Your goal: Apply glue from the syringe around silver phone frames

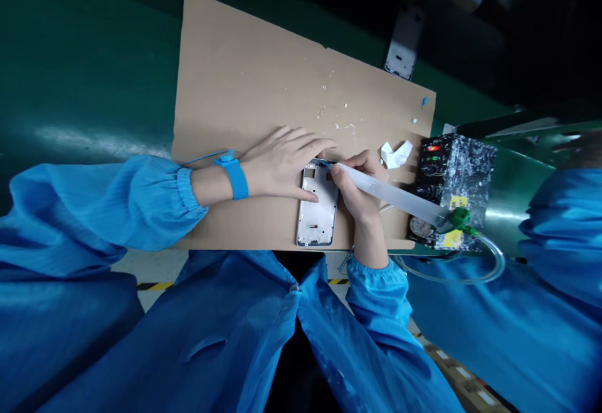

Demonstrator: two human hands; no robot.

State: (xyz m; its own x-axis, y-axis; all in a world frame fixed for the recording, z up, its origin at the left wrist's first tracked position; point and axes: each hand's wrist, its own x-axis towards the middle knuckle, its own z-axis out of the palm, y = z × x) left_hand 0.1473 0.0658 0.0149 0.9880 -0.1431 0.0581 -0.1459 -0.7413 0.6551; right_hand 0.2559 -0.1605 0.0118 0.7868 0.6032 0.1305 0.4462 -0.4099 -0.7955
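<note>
A silvery phone frame [317, 212] lies on the brown cardboard sheet, near its front edge. My left hand [282, 162], wearing a blue wrist strap [237, 178], holds the frame at its upper left, thumb on its face and the other fingers stretched out along and past the top edge. In my right hand [360, 190] is a translucent dispensing syringe [395, 197], gripped low on the barrel. Its tip points at the frame's upper edge; the exact contact is too small to tell. A green cap [458, 219] joins the syringe to a clear hose [498, 262].
The cardboard sheet [235, 74] carries white crumbs and a crumpled white tissue [396, 154]. Right of it stands a paint-spattered dispenser box [463, 175] with a gauge. Another phone frame [403, 46] lies beyond the sheet. A co-worker's blue sleeve [564, 219] is at right.
</note>
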